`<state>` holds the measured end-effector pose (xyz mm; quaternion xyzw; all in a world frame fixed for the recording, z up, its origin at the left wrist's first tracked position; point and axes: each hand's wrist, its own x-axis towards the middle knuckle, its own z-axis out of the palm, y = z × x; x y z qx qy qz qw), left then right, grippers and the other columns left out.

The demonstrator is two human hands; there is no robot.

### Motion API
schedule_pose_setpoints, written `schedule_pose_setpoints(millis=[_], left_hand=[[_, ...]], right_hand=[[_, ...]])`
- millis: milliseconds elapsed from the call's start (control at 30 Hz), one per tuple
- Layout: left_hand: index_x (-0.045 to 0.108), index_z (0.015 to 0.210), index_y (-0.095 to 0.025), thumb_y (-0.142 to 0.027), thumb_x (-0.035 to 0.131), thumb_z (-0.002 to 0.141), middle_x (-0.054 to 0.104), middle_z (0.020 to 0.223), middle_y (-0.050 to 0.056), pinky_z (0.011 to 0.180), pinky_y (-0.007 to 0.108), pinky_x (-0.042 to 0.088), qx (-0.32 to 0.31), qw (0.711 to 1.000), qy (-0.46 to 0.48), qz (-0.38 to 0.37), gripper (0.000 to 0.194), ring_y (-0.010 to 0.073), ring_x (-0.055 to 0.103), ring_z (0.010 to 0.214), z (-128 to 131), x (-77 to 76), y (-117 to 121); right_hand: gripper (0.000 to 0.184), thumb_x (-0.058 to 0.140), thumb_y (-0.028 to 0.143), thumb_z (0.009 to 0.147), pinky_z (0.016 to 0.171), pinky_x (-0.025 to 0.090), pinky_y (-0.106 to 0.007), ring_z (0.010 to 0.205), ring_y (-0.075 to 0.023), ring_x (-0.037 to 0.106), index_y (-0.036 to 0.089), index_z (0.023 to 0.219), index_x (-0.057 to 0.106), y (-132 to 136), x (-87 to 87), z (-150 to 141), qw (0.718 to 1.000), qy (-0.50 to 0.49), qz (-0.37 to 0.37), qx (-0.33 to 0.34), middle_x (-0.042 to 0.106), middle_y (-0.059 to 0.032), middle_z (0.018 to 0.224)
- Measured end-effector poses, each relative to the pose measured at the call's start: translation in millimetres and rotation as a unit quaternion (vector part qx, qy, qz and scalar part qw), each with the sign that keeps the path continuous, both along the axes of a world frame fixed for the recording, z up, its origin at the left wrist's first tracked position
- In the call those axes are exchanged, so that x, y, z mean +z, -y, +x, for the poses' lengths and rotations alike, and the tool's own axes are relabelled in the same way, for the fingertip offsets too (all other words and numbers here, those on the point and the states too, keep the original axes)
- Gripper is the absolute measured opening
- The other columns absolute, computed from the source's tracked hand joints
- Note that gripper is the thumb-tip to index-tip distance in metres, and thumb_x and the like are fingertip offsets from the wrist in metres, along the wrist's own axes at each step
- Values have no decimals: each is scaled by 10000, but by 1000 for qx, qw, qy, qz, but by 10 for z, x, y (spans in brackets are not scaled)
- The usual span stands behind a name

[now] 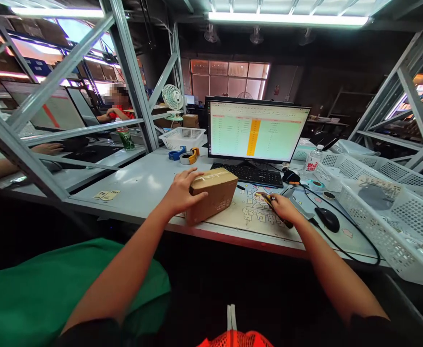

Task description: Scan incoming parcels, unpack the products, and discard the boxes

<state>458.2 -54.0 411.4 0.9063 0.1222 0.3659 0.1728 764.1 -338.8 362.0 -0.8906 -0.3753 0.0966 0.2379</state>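
Note:
A taped brown cardboard box (215, 195) is at the front of the desk, its near corner by the edge. My left hand (184, 190) grips its left end, with the fingers over the top and the thumb along the near side. To the right of the box, my right hand (284, 207) is closed around a black-and-yellow utility knife (268, 198), held low over the printed desk mat (247, 219). The knife's tip points toward the keyboard, apart from the box. Whether its blade is out is too small to tell.
Behind the box stand a monitor (255, 130) and keyboard (247, 174). Tape dispensers (190, 156) sit back left. A mouse (327, 219), its cable and white baskets (370, 212) crowd the right. Beyond the metal frame (128, 72), another person (121, 108) sits.

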Motion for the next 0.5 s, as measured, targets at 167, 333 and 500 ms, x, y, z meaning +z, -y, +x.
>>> schedule_pose_setpoints(millis=[167,333,500], left_hand=[[218,1707,-295,-642,962,659,192,1802,163,1361,557,252,17,960,187,-208,1331,396,280,1649,73,-544,-77],[270,1650,-290,-705,977,566,448,1671,183,1283,564,404,0,883,210,-419,1359,396,468,1542,57,-1123,-101],[497,1450,-211,-642,999,535,661,1437,169,1184,545,503,-54,876,153,-454,1129,403,594,1394,-65,-1127,-195]], right_hand=[[286,460,387,1133,563,559,-239,611,-149,678,196,1273,620,-404,317,29,985,-134,102,48,719,-36,808],[377,623,540,1071,416,419,-223,439,-130,554,186,943,630,-958,601,-58,974,-177,115,85,600,6,584],[444,630,560,1065,389,360,-239,404,-132,507,182,834,612,-1375,748,-149,971,-191,86,112,562,4,511]])
